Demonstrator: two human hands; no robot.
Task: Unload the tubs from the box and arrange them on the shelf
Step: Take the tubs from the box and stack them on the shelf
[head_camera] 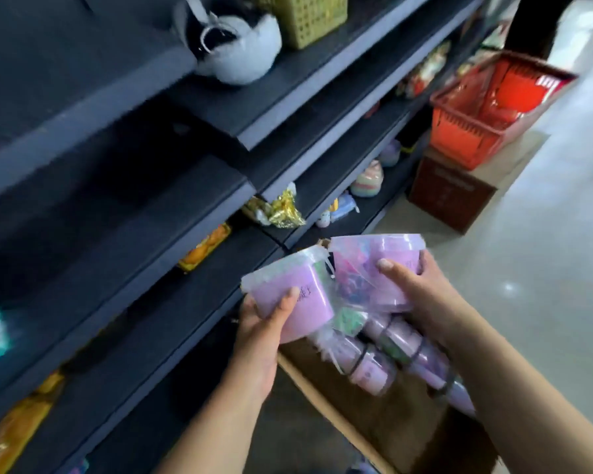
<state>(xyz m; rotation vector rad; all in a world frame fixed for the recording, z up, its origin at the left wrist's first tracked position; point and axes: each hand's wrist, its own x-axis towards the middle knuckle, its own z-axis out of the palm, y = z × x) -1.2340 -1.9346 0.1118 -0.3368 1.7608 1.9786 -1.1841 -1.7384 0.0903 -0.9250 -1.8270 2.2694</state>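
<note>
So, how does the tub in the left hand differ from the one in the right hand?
The left tub, held by the left hand, sits lower, nearer the shelf; the right tub, in the right hand, is higher. The left tub shows a plain lilac side; the right tub shows colourful patches. Both are lilac and tilted.

Head-worn wide-angle view, facing forward and down.
It looked from close above the left hand and right hand, with the shelf slanting along its left side and the box below.
</note>
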